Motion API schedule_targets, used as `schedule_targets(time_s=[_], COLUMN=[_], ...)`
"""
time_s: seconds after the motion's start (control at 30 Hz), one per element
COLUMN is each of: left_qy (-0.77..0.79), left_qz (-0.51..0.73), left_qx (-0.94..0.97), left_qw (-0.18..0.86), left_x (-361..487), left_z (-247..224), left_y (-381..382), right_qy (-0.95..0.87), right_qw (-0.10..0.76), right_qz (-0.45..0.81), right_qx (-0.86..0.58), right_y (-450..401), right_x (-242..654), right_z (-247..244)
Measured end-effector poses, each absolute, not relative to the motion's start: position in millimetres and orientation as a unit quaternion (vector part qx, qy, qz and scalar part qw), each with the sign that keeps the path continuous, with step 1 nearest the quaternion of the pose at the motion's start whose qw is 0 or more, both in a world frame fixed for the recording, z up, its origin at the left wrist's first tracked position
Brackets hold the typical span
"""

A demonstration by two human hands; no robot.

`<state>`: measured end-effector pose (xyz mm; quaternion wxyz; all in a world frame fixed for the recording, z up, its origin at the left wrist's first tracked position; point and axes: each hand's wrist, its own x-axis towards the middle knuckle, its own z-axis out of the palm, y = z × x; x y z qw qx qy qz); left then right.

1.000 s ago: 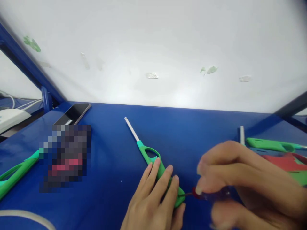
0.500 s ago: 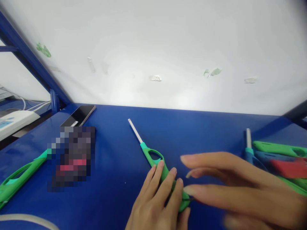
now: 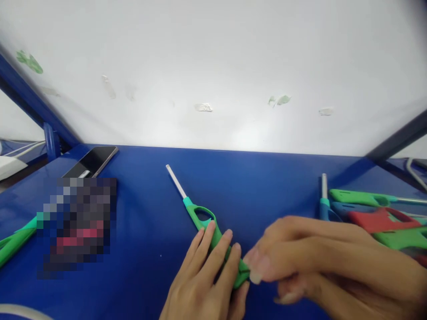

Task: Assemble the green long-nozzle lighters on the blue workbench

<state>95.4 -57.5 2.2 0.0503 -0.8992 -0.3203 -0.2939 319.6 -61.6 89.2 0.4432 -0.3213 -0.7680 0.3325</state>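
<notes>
A green gas lighter (image 3: pixel 193 214) with a silver nozzle and a teal trigger lies slantwise on the blue table. My left hand (image 3: pixel 202 282) rests over its handle, fingers wrapped round it and holding it down. At the handle's lower end, my right hand (image 3: pixel 300 253) is closed in a pinch, thumb and fingertips against the green plastic. Whatever sits between those fingertips is hidden.
To the right lie several more lighters, among them a red lighter (image 3: pixel 376 220) and a green lighter (image 3: pixel 362 198). A phone (image 3: pixel 96 160), a pixelated dark item (image 3: pixel 83 218) and another green lighter (image 3: pixel 18 242) are on the left. A white wall (image 3: pixel 233 66) stands behind.
My right hand has gone from spread fingers to a pinch at the lighter's lower end. The left hand keeps its hold. The view has turned slightly right.
</notes>
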Motion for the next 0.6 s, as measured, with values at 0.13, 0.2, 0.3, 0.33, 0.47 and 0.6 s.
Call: schedule_targets(time_s=[0.13,0.2,0.3,0.33,0.47,0.6], left_qy=[-0.314,-0.309,-0.308,-0.309,-0.306,-0.301], left_qz=[-0.292,-0.293,-0.31,-0.318,-0.333,-0.316], left_qx=[-0.902,-0.903,-0.896,-0.893,-0.889,-0.898], left_qw=[0.047,0.057,0.077,0.08,0.077,0.058], left_x=[94.7,95.9,100.0,101.5,103.6,97.4], left_z=[3.3,4.3,3.7,3.0,-0.4,-4.1], left_y=[-53.2,-51.6,-50.3,-50.0,-48.8,-50.8], right_qy=[-0.756,-0.761,-0.736,-0.711,-0.643,-0.728], right_qw=[0.473,0.466,0.503,0.536,0.588,0.434], right_qz=[0.286,0.282,0.246,0.213,0.027,-0.04], right_qx=[-0.351,-0.352,-0.38,-0.402,-0.49,-0.529], right_y=[-64.9,-67.0,-67.7,-67.2,-63.0,-58.0], right_x=[312.4,314.4,326.2,331.3,346.9,351.3], right_z=[92.3,93.6,95.9,96.2,89.1,63.5])
